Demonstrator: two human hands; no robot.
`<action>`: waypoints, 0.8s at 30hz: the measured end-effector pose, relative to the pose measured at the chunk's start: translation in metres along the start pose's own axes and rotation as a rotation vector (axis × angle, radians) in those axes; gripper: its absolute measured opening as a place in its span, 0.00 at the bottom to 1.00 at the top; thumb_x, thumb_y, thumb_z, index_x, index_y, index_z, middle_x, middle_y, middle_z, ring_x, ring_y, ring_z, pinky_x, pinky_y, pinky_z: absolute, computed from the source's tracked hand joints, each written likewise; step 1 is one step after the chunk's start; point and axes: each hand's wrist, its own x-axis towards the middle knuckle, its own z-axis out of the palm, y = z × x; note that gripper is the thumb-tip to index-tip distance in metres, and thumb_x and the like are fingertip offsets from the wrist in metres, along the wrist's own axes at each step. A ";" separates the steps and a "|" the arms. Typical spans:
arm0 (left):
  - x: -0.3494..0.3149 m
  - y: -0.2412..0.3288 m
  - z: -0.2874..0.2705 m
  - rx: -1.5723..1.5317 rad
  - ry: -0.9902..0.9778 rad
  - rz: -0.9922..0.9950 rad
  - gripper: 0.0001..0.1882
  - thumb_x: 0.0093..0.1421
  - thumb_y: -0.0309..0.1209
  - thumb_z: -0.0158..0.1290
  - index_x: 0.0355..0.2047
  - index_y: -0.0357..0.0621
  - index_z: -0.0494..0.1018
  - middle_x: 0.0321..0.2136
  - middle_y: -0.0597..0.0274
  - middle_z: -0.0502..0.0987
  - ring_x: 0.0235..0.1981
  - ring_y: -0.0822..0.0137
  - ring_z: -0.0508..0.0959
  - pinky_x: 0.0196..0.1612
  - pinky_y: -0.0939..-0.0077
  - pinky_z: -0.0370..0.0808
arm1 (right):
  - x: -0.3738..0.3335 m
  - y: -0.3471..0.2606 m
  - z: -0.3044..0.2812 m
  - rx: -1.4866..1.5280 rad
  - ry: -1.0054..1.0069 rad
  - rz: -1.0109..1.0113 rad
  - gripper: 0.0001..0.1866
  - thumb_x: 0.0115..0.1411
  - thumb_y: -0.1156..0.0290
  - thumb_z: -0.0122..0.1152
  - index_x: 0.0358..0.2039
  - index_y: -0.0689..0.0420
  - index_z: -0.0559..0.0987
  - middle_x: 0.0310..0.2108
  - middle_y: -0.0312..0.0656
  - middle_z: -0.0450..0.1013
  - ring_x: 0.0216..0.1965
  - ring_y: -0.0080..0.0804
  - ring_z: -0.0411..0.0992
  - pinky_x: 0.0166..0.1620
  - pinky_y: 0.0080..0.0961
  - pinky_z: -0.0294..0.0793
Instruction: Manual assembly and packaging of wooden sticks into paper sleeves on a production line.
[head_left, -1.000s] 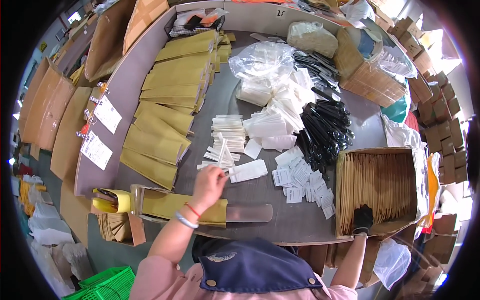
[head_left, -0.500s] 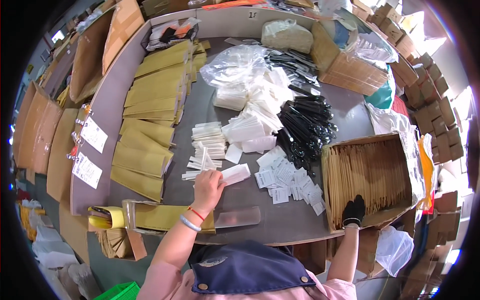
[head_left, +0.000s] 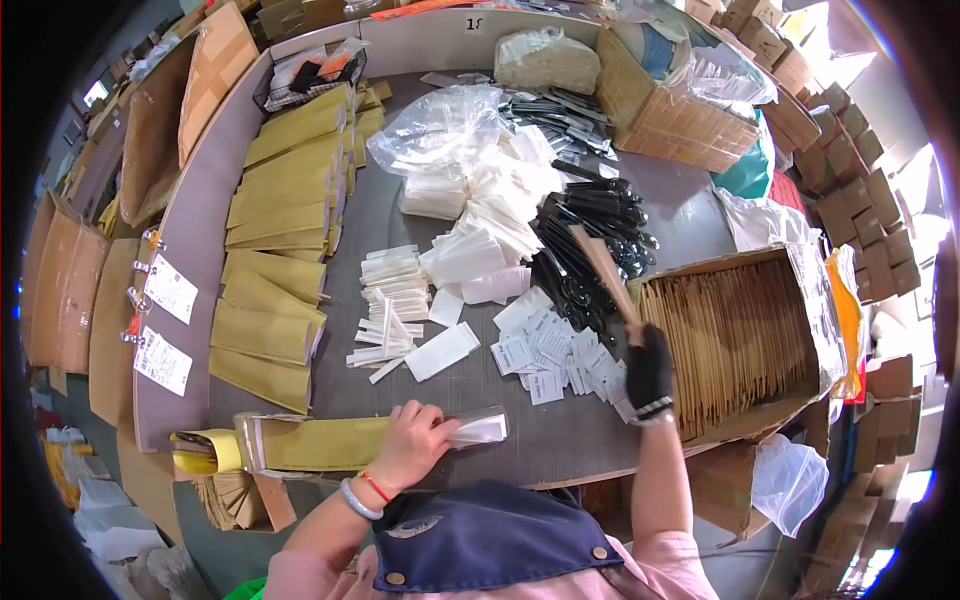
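Now gripping a kraft-paper strip (head_left: 606, 275) in the right hand (head_left: 650, 376), done reaching into the carton (head_left: 750, 431) beside it, with left hand (head_left: 415, 440) half-curled (hold unclear).

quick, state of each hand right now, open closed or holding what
Left hand: bare, fingers curled at a flat whitish strip; grip cannot be told.
Right hand: black-gloved, closed, holding a long, flat, brown paper-like piece.

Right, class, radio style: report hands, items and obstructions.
Left hand: at whitish packet, grip unclear. Right hand: black-gloved, holding thin brown piece. Possible obstruction: white cards beside right hand.
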 end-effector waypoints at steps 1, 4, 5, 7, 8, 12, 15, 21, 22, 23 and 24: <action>0.007 0.002 -0.001 0.002 0.002 0.005 0.17 0.46 0.32 0.64 0.39 0.51 0.77 0.34 0.67 0.74 0.42 0.62 0.72 0.43 0.66 0.69 | 0.010 -0.009 0.016 -0.010 -0.049 -0.017 0.09 0.58 0.71 0.59 0.39 0.60 0.76 0.34 0.49 0.74 0.35 0.48 0.74 0.38 0.38 0.72; 0.030 0.005 0.001 -0.066 0.134 0.022 0.22 0.44 0.33 0.66 0.43 0.50 0.78 0.37 0.62 0.74 0.42 0.59 0.72 0.43 0.66 0.70 | 0.030 -0.048 0.042 -0.192 -0.158 0.027 0.11 0.54 0.65 0.66 0.34 0.57 0.79 0.33 0.50 0.74 0.35 0.52 0.73 0.38 0.41 0.72; 0.043 0.003 0.013 -0.164 0.239 0.002 0.24 0.44 0.33 0.66 0.45 0.49 0.77 0.38 0.60 0.74 0.42 0.58 0.72 0.44 0.65 0.70 | 0.035 -0.050 0.048 -0.238 -0.210 0.069 0.13 0.51 0.62 0.67 0.32 0.57 0.80 0.32 0.50 0.74 0.36 0.51 0.73 0.38 0.41 0.72; 0.077 0.008 0.027 -0.271 0.380 -0.007 0.26 0.44 0.33 0.67 0.46 0.46 0.76 0.38 0.58 0.73 0.42 0.55 0.72 0.45 0.63 0.70 | 0.041 -0.043 0.055 -0.244 -0.229 0.058 0.12 0.51 0.62 0.67 0.32 0.57 0.80 0.32 0.50 0.74 0.36 0.51 0.74 0.38 0.41 0.73; 0.093 0.013 0.030 -0.271 0.417 -0.008 0.27 0.44 0.33 0.67 0.46 0.44 0.75 0.39 0.57 0.73 0.42 0.54 0.71 0.45 0.62 0.70 | 0.043 -0.041 0.057 -0.246 -0.253 0.049 0.12 0.51 0.62 0.67 0.31 0.57 0.80 0.32 0.50 0.75 0.36 0.50 0.74 0.38 0.40 0.73; 0.126 0.015 0.047 -0.137 0.368 -0.056 0.26 0.43 0.32 0.67 0.44 0.42 0.74 0.38 0.57 0.73 0.41 0.54 0.71 0.44 0.63 0.70 | 0.039 -0.037 0.056 -0.078 -0.176 0.056 0.09 0.53 0.65 0.65 0.31 0.56 0.81 0.32 0.50 0.75 0.37 0.49 0.74 0.39 0.39 0.73; 0.123 0.008 0.053 -0.113 0.301 -0.056 0.22 0.44 0.31 0.67 0.41 0.43 0.75 0.38 0.59 0.73 0.40 0.54 0.71 0.43 0.63 0.70 | 0.030 -0.056 0.029 -0.023 -0.086 0.085 0.07 0.56 0.68 0.62 0.31 0.58 0.79 0.30 0.49 0.73 0.35 0.48 0.73 0.38 0.37 0.71; 0.116 0.001 0.046 -0.176 0.456 0.041 0.13 0.47 0.29 0.64 0.35 0.47 0.79 0.32 0.62 0.74 0.34 0.57 0.73 0.41 0.65 0.71 | 0.008 -0.055 -0.012 0.216 0.161 0.028 0.09 0.63 0.68 0.61 0.30 0.61 0.76 0.23 0.32 0.68 0.25 0.21 0.63 0.30 0.21 0.63; 0.110 0.002 0.038 -0.390 0.340 -0.051 0.12 0.47 0.28 0.64 0.35 0.46 0.79 0.31 0.62 0.75 0.33 0.57 0.73 0.41 0.65 0.71 | 0.002 -0.059 -0.020 0.292 0.138 0.093 0.10 0.63 0.68 0.60 0.30 0.61 0.76 0.22 0.30 0.68 0.24 0.19 0.62 0.29 0.19 0.62; 0.102 0.002 0.030 -0.601 0.221 -0.145 0.11 0.48 0.28 0.64 0.34 0.46 0.80 0.31 0.63 0.75 0.31 0.57 0.73 0.41 0.65 0.72 | -0.005 -0.048 -0.021 0.288 0.140 0.220 0.09 0.63 0.67 0.60 0.29 0.59 0.77 0.22 0.27 0.67 0.23 0.16 0.62 0.28 0.15 0.60; 0.090 0.001 0.012 -0.598 0.217 -0.151 0.11 0.48 0.28 0.64 0.34 0.46 0.80 0.31 0.63 0.75 0.31 0.57 0.73 0.41 0.65 0.72 | -0.013 -0.051 -0.025 0.291 0.136 0.225 0.09 0.63 0.67 0.60 0.29 0.59 0.77 0.22 0.27 0.67 0.23 0.16 0.62 0.28 0.15 0.60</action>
